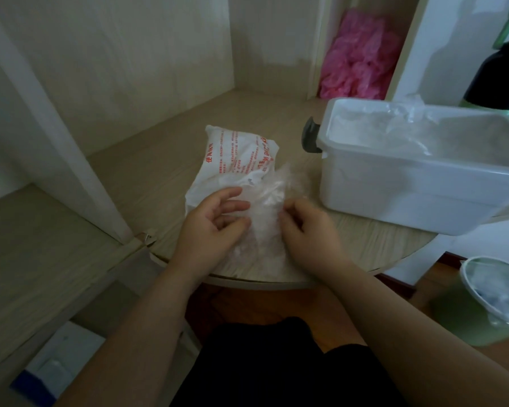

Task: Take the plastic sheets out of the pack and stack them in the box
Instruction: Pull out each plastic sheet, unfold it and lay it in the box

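Hands on the sheets [266,205]!
The right hand [306,227] pinched, left hand [215,223] rested loose; box [394,195] stood right, nearer it.

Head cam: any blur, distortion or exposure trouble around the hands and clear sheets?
Head view: dim, flat light, no glare; wide-angle bows the table rim and box; clear sheets between left hand and right hand are low-contrast, edges hard to trace; green bin looks soft.
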The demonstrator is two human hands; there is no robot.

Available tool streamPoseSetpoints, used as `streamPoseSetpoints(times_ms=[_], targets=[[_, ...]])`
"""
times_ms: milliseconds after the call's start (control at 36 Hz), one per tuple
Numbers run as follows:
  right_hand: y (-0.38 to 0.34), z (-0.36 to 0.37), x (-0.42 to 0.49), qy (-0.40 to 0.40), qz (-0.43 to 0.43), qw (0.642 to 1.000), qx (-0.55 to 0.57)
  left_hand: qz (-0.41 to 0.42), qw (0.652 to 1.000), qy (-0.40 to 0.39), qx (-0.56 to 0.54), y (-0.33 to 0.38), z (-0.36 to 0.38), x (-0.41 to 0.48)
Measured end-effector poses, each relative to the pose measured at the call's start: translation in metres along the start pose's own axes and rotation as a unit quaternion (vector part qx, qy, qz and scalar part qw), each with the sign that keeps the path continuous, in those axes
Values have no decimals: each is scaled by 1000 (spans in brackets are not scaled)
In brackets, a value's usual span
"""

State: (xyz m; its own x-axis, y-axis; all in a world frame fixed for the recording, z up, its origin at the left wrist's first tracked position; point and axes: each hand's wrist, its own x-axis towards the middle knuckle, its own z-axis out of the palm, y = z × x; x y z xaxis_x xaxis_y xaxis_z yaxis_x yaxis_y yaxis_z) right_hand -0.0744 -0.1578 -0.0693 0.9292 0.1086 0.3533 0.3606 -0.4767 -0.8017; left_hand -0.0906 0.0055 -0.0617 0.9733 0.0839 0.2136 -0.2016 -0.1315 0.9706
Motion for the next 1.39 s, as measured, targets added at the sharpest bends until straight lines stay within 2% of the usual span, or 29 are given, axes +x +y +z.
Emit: streamPoseSetpoints(times_ms=[83, 167, 222, 306, 417, 500, 556, 611, 667, 833, 972, 1056, 1139, 1222, 1278, 1333, 1389], targets=[[-4, -4, 0, 7, 48, 996, 78, 0, 1000, -9, 15, -2, -1, 0], [-6, -7, -1, 6, 104, 976, 190, 37, 992, -54, 104, -5, 0, -1], [-6, -9, -1, 10, 118, 960, 252, 85, 969, -88, 215, -8, 2, -1], [-9, -10, -2, 8, 116, 954, 276, 150, 915, -123, 353, -13, 7, -1], [-16, -20, 1, 14, 164, 955, 245, 171, 899, -108, 388, -12, 11, -3], [-26, -26, 9, -30, 212, 955, 206, 174, 893, -105, 400, -11, 11, -5], [-27, -24, 16, -48, 210, 967, 136, 176, 888, -105, 413, -11, 12, -5], [-26, -24, 21, -25, 192, 980, 44, 168, 883, -98, 428, -9, 14, -5], [-27, -28, 24, 8, 191, 982, 10, 153, 879, -81, 444, -6, 14, -5], [-45, -58, 35, 47, 168, 985, -12, 94, 863, -54, 494, 5, 19, 0], [-67, -93, 35, 0, 166, 986, -18, 95, 865, -38, 491, 20, 25, 7], [-81, -111, 29, -24, 124, 990, -63, 50, 852, -66, 517, 32, 31, 10], [-93, -130, 32, -25, 100, 993, -49, 23, 841, -67, 537, 42, 36, 12], [-102, -152, 43, 21, 89, 996, -22, 56, 807, -40, 586, 50, 41, 17], [-104, -165, 51, 40, 95, 995, 12, 48, 796, -30, 602, 56, 45, 23], [-101, -176, 58, 59, 110, 992, 34, 51, 798, -15, 600, 61, 49, 31], [-93, -186, 64, 83, 139, 985, 57, 102, 811, 2, 575, 65, 54, 42]])
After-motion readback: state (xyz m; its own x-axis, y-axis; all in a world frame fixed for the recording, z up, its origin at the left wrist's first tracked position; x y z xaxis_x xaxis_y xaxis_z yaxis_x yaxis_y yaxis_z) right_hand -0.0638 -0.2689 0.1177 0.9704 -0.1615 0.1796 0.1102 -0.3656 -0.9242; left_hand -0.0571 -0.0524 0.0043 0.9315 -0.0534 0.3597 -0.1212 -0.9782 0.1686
